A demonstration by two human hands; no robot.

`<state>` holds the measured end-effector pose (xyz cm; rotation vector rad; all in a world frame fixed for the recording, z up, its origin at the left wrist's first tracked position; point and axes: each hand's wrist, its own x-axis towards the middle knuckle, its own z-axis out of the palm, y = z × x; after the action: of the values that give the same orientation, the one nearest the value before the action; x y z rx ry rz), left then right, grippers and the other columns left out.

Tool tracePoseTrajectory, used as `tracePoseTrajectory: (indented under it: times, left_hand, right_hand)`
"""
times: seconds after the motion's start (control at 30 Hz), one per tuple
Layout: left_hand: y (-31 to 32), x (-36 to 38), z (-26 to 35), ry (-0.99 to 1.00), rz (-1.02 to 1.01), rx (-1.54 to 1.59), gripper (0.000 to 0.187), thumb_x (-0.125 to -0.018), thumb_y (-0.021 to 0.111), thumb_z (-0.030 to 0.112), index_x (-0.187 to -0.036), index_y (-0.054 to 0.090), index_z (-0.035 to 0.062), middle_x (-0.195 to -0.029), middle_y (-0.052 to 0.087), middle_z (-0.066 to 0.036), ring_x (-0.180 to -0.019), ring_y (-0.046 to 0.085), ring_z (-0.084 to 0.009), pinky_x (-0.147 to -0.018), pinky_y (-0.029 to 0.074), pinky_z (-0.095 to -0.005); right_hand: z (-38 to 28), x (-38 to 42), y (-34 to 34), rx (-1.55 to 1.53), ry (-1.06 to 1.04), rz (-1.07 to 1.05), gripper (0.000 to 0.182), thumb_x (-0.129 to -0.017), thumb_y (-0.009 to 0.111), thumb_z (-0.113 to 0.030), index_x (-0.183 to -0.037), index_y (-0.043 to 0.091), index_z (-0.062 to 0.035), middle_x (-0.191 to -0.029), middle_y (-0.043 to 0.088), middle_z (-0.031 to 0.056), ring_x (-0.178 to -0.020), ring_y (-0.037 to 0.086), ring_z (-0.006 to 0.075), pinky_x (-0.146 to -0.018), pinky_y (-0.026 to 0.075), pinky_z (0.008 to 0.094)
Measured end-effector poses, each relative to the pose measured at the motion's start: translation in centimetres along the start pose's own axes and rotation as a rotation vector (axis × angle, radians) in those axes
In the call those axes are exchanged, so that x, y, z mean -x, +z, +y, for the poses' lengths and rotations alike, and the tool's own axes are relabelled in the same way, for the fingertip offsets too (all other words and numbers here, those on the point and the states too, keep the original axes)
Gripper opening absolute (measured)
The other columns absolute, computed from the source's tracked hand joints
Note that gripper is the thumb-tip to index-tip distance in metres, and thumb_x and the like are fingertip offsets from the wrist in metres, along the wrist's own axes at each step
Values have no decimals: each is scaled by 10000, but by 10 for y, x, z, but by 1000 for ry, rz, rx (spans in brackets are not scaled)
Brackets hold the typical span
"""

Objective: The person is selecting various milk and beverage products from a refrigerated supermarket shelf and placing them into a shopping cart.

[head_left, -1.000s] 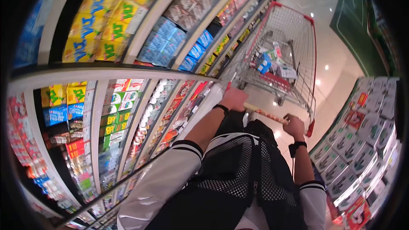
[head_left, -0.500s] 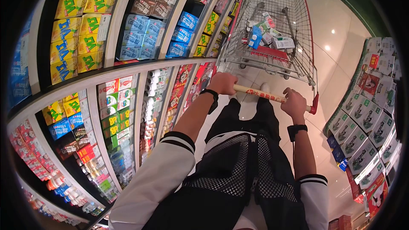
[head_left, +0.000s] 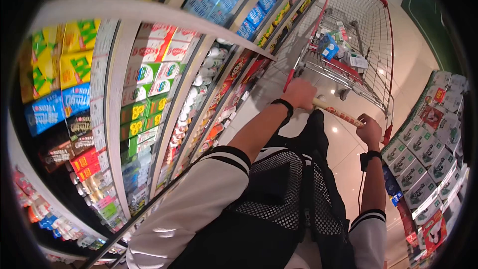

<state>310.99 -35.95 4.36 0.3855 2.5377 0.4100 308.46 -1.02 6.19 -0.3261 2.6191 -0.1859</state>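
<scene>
Both my hands grip the handle of a metal shopping cart (head_left: 366, 7). My left hand (head_left: 298, 93) is wrapped round the cream-coloured handlebar (head_left: 338, 114) near its left end. Closer to the right end, my right hand (head_left: 369, 130) has its fingers curled over the same bar, which carries red printed characters. Inside the cart lie several small packages, among them a blue pack (head_left: 327, 46) and a white box (head_left: 356, 61). Each wrist wears a black band.
Tall shelves (head_left: 113, 114) of boxed drinks and bottles run along my left. Stacked white-and-green cartons (head_left: 416, 139) line the right side. Beneath the cart is a glossy tiled floor (head_left: 343, 169). A dark green surface (head_left: 423, 25) stands at the far right.
The cart and my hands now appear further right in view, with the cart slightly turned. The left shelves look larger and closer. Both hands have stayed on the handlebar.
</scene>
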Motion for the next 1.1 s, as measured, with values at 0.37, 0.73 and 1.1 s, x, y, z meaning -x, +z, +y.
tracePoseTrajectory:
  times: [0.37, 0.73, 1.1]
  left_hand:
    - [50, 74, -18, 71, 174, 1, 270, -665, 756, 284, -887, 792, 135, -876, 763, -83, -852, 753, -284, -741, 574, -419]
    - [74, 118, -18, 63, 123, 82, 334, -677, 765, 303, -932, 729, 90, -890, 729, -120, -828, 732, -310, -730, 553, -447]
    - [78, 107, -30, 169, 268, 142, 302, -685, 774, 291, -925, 729, 113, -878, 721, -83, -877, 714, -296, -762, 545, -445]
  right_hand:
    - [-47, 51, 36, 69, 40, -177, 197, -838, 669, -179, -1012, 760, -193, -919, 758, 169, -911, 721, 417, -779, 573, 503]
    - [-60, 82, 58, 27, -3, -289, 208, -839, 662, -177, -1021, 762, -186, -897, 747, 188, -897, 714, 434, -780, 575, 512]
    - [-69, 76, 52, 60, 53, -219, 251, -791, 646, -154, -1020, 747, -174, -897, 747, 181, -893, 715, 433, -760, 568, 506]
